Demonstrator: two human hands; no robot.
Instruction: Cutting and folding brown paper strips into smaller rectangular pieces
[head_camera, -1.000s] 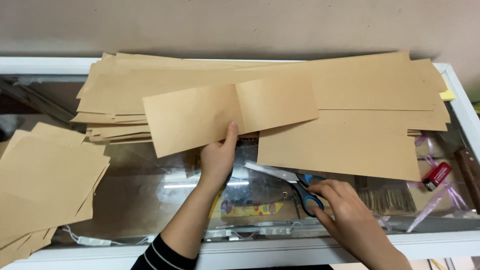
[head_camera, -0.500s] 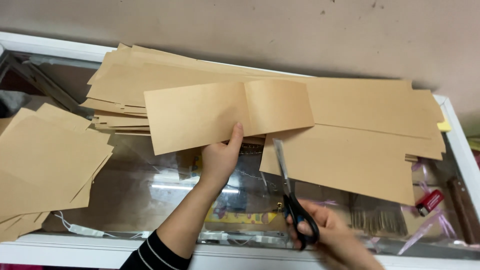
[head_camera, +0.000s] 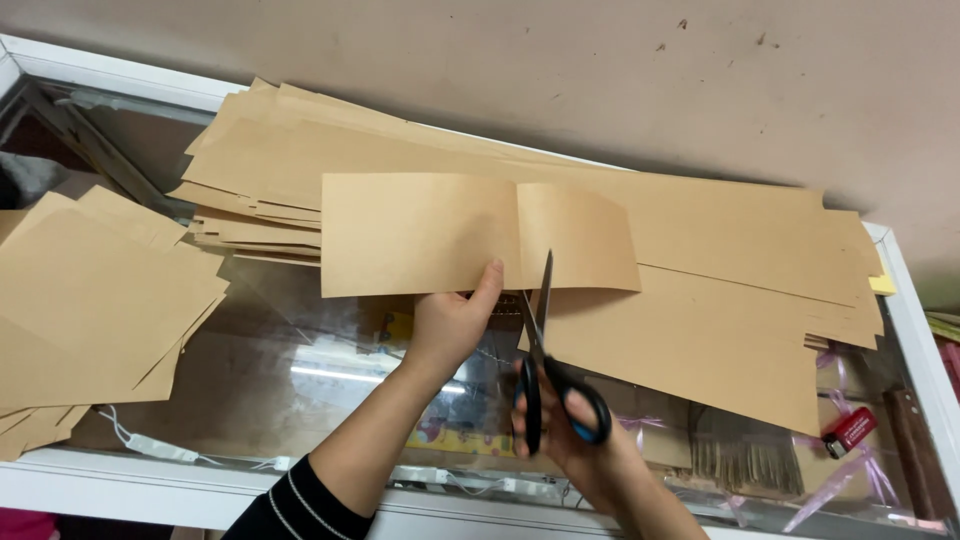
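A person is standing over a glass worktop (head_camera: 300, 400), holding up a folded brown sheet (head_camera: 470, 235) with the left hand (head_camera: 452, 322). That hand is closed on the sheet's lower edge just left of the crease, thumb lying up the near face. The right hand (head_camera: 575, 435) is curled through the blue-and-black handles of scissors (head_camera: 545, 370), gripping them firmly. The blades are standing partly open and pointing up, their tips meeting the sheet's lower edge just right of the left thumb, at the crease. Beyond both hands, a long stack (head_camera: 700, 250) of brown paper is lying along the wall, running under the held sheet and out past the right hand. Well to the left of the left hand, a pile (head_camera: 95, 300) of smaller cut pieces is fanning across the glass. Far to the right of the right hand, a small red object (head_camera: 850, 432) is sitting under the glass among pink ribbon (head_camera: 850, 480). A striped dark sleeve (head_camera: 300, 510) is covering the left forearm.
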